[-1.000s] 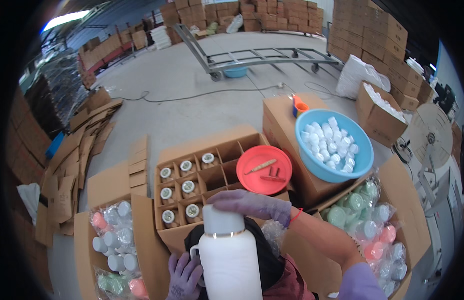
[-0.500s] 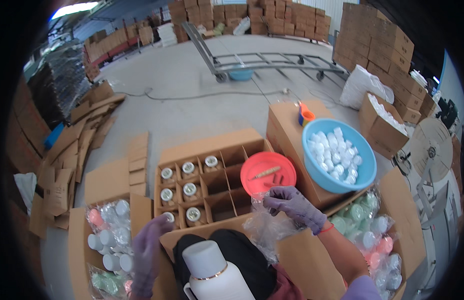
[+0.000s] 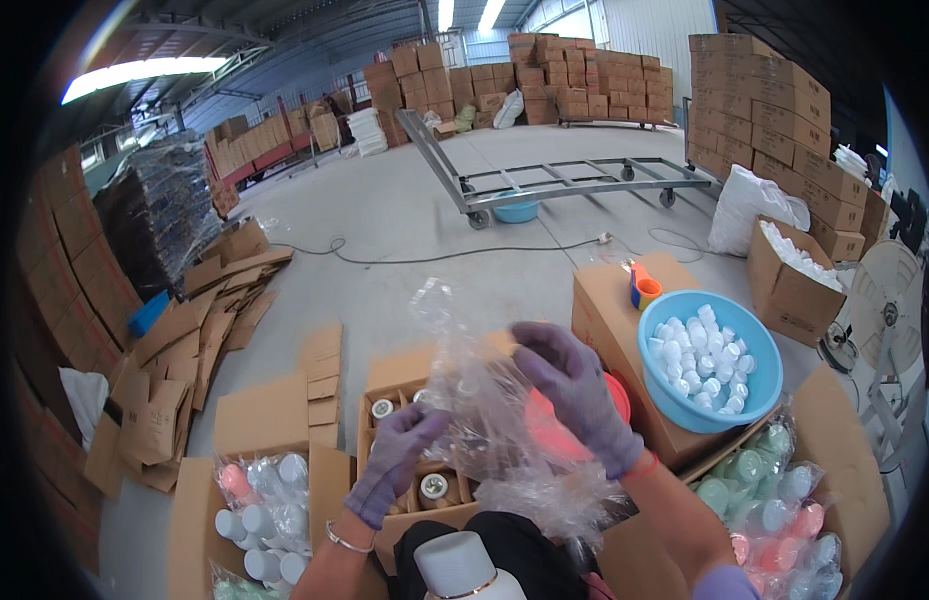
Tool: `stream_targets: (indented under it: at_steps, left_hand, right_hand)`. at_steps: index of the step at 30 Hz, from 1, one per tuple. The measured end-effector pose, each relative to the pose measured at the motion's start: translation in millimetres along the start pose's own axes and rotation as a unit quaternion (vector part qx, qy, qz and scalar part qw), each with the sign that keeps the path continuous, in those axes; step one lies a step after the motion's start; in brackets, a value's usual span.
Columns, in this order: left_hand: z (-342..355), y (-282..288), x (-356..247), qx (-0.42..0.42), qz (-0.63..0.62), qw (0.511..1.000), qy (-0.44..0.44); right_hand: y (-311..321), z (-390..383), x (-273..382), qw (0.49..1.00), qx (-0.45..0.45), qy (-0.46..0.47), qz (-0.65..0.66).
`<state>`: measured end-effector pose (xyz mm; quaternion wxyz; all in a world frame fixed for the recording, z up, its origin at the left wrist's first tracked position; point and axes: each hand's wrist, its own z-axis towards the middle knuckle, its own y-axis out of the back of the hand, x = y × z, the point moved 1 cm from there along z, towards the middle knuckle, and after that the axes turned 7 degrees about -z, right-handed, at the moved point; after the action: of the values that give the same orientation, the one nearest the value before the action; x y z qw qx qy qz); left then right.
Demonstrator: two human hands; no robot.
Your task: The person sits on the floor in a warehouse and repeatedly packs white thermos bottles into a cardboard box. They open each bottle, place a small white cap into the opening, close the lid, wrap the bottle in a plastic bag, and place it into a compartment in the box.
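Nearest, a white bottle (image 3: 463,565) stands below. Above it, both gloved hands pinch a clear plastic bag (image 3: 495,420): left hand (image 3: 400,460) low, right hand (image 3: 575,395) at the top edge. Flimsy, slippery film, probably best gripped at its mouth. Beyond, a blue basin of caps (image 3: 710,360).

— Where does the view look from?
— From the person's head, close above both gloved hands (image 3: 485,430), facing down and forward over the open cartons (image 3: 415,400) toward the far stacked boxes (image 3: 585,70).
— Any second view?
— None; edges bend at the rim.
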<state>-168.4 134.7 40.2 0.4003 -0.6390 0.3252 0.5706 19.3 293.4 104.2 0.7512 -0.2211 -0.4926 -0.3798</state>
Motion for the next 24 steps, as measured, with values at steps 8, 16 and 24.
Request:
stream_targets:
  at_steps: [8, 16, 24]
  left_hand:
    - [-38.2, -15.4, -36.7, -0.077, -0.161, 0.975, -0.128]
    - [-36.3, 21.7, -16.5, -0.06, -0.183, 0.963, -0.19]
    - [-37.1, 4.4, 27.9, 0.08, 0.036, 0.993, 0.074]
  right_hand:
    - [-37.3, -60.3, -46.3, 0.97, 0.118, 0.019, -0.21]
    - [-57.4, -75.3, -171.7, 0.937, 0.094, -0.078, -0.328]
    - [-36.9, -41.1, -101.5, 0.887, 0.036, 0.263, -0.379]
